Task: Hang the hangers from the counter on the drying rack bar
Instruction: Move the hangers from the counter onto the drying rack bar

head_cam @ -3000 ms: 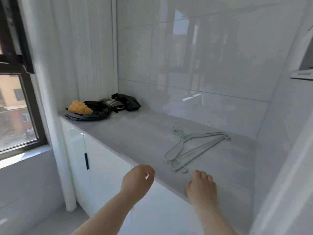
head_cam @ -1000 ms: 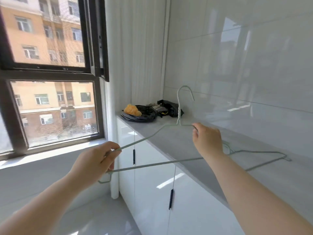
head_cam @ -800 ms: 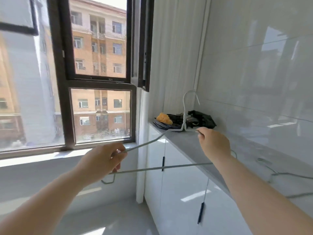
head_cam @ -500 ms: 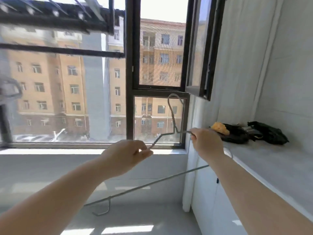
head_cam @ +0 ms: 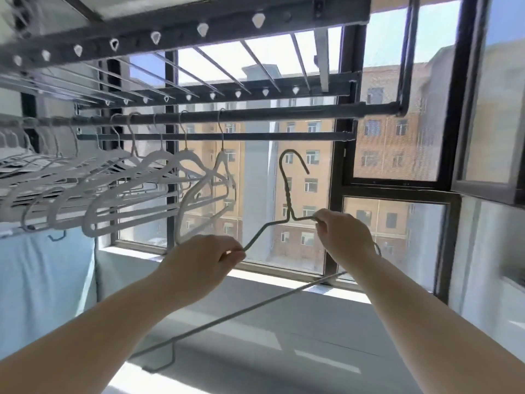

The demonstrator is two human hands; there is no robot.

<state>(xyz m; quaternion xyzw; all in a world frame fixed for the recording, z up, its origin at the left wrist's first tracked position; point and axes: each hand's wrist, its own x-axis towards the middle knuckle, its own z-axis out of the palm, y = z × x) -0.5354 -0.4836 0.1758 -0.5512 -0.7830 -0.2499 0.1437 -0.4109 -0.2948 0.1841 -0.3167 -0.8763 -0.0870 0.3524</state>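
I hold a thin grey-green wire hanger [head_cam: 287, 191] upright in front of the window, its hook pointing up. My left hand [head_cam: 203, 261] pinches its left shoulder wire. My right hand [head_cam: 342, 237] pinches the right shoulder close to the neck. The hanger's long bottom wire [head_cam: 241, 311] slants down to the left below my forearms. The dark drying rack bar [head_cam: 284, 112] runs across above; the hook sits well below it, to the right of the hung hangers. The counter is out of view.
Several white hangers [head_cam: 159, 183] hang on the bar's left half. A second thinner bar [head_cam: 255, 135] runs just below it. Rack rails with white clips [head_cam: 204, 29] pass overhead. An open window sash [head_cam: 488, 109] juts in at the right. A light blue cloth [head_cam: 42, 280] hangs at lower left.
I have turned from the counter to the window and looked up, so the rack and hung hangers now fill the view. Both hands carried the hanger up toward the bar.
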